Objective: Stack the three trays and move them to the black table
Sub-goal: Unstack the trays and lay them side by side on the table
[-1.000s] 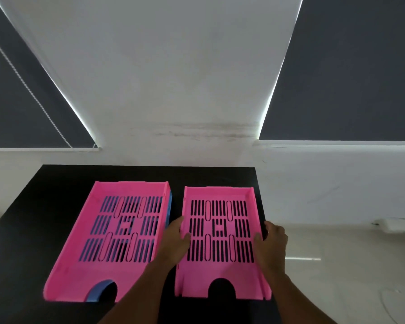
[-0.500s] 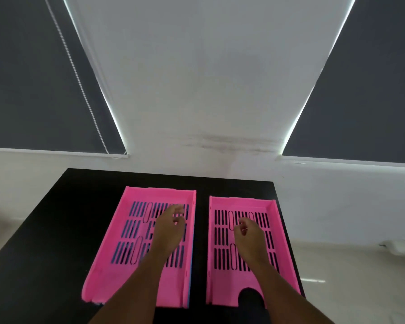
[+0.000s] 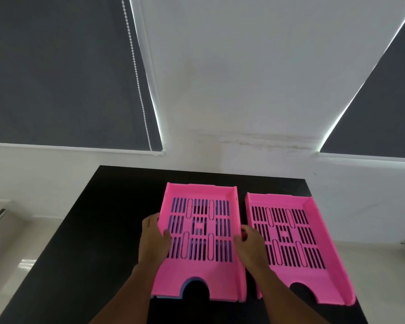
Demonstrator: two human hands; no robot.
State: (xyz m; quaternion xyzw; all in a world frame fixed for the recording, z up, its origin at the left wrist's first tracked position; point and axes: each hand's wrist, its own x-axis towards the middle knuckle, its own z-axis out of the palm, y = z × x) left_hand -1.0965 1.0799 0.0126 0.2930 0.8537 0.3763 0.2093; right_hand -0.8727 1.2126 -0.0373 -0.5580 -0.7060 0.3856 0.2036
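Pink slotted trays are sitting side by side on the black table. The left hand and right hand are gripping the opposite side walls of the left pink tray, which is nesting on a blue tray; the right pink tray is lying untouched.

Two pink trays side by side on the black worktop. Left pink tray sits on a blue tray, only slivers of blue showing at the front notch and through the slots. Right pink tray lies just beside it; the gap between them is narrow and the right hand fills it. Left hand is on the left tray's outer wall. Wide bare worktop left of the stack, easy access there. Strip of worktop behind both trays is clear up to the wall. Right tray's outer wall runs close to the worktop's right edge, little room on that side.
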